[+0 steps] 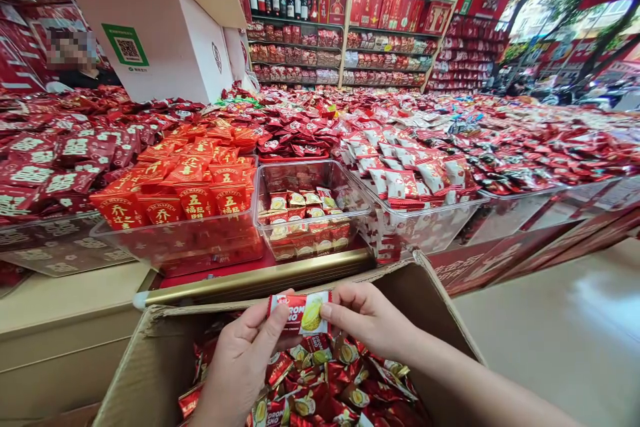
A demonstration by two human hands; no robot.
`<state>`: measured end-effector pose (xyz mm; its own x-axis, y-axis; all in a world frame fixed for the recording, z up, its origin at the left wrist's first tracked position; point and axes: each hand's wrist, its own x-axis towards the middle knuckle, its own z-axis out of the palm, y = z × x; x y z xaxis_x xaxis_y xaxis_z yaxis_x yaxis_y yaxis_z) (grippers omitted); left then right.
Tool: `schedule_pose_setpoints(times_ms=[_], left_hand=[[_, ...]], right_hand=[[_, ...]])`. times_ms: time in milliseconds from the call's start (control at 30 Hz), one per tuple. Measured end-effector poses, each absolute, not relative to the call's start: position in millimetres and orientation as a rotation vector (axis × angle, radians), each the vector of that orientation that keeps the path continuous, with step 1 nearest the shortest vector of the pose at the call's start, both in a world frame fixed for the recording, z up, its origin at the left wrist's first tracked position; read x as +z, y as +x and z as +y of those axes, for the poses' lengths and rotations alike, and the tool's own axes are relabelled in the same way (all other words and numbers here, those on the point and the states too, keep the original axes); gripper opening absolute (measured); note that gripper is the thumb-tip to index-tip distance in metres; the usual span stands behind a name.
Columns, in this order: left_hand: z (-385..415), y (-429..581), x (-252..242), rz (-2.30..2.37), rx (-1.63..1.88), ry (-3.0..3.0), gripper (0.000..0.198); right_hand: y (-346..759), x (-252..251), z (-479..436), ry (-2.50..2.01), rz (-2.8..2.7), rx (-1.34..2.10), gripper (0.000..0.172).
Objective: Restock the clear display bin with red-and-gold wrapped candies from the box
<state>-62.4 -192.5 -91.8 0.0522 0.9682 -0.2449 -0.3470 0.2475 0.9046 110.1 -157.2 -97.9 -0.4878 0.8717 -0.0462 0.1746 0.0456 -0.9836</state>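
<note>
Between both hands is a red wrapped candy (300, 315) with a durian picture and white lettering, held over the open cardboard box. My left hand (243, 353) pinches its left end with the thumb in front. At its right end, my right hand (367, 317) grips the wrapper between thumb and fingers. Loose candies (325, 390) in similar red wrappers fill the bottom of the cardboard box (137, 360). Beyond the box, a clear plastic bin (313, 170) holds small durian-print candies (305, 213) in a low layer.
Bins of orange-red packets (195, 177) and red-and-white packets (405, 177) flank the clear bin. A gold rail (265, 280) runs along the counter front. Shelves with bottles (280, 0) stand behind, and a person (73, 60) is at the far left.
</note>
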Motion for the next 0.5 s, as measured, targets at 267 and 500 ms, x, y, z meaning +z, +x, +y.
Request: schedule_pose_setpoints(times_ms=[267, 500], left_hand=[[-194, -62, -82, 1.132, 1.192, 0.716, 0.024], [-191, -64, -79, 1.158, 1.075, 0.695, 0.023]], right_hand=[[107, -96, -165, -1.064, -1.743, 1.513, 0.035], [114, -71, -173, -0.568, -2.58, 0.171, 0.028]])
